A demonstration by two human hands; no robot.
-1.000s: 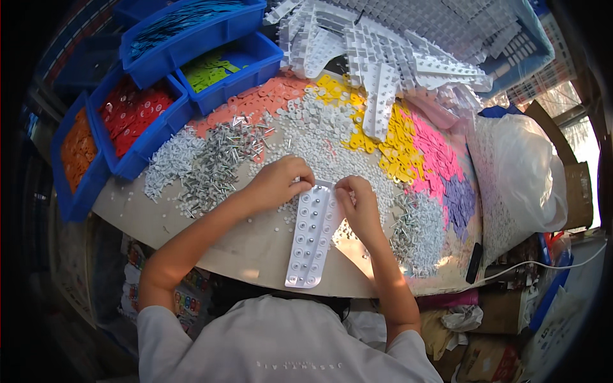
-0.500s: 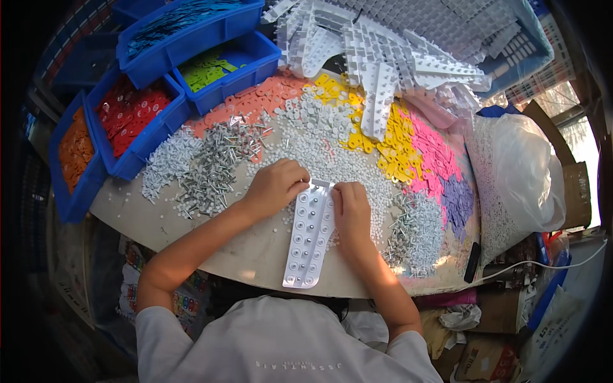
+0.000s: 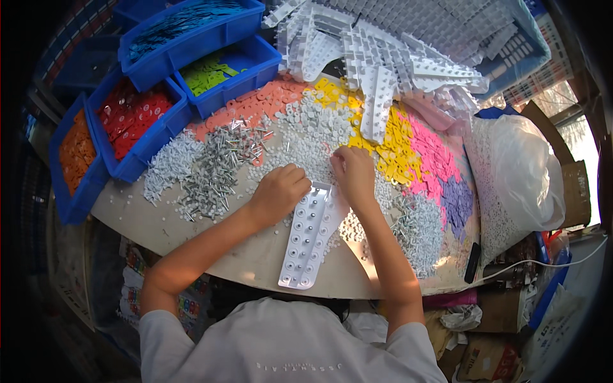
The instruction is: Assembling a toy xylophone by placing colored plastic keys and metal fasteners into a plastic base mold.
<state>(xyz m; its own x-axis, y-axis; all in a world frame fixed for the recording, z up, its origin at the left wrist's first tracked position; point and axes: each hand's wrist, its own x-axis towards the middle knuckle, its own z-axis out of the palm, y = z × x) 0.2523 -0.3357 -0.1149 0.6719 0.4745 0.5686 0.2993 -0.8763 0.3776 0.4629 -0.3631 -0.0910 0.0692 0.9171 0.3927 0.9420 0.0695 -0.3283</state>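
A long white plastic tray [image 3: 306,242] with two rows of round caps and a middle line of small metal pins lies in front of me, its far end tilted slightly right. My left hand [image 3: 280,193] is closed, its fingertips at the tray's far left corner. Just beyond the far right corner, my right hand [image 3: 354,173] hovers over loose small white round pieces [image 3: 300,156]. Its thumb and fingers are pinched together; anything between them is too small to make out.
Left of my hands lie metal rivets [image 3: 220,159] and white pins [image 3: 167,163]. Blue bins [image 3: 137,159] hold coloured pieces. Yellow [image 3: 396,150], pink [image 3: 434,153] and purple pieces [image 3: 456,204] are at the right, beside a clear bag [image 3: 511,185]. White strips [image 3: 383,96] are stacked behind.
My right hand has left the tray's right edge and moved away from me over the loose white pieces. My left hand stays at the corner; the tray's near end has shifted slightly left.
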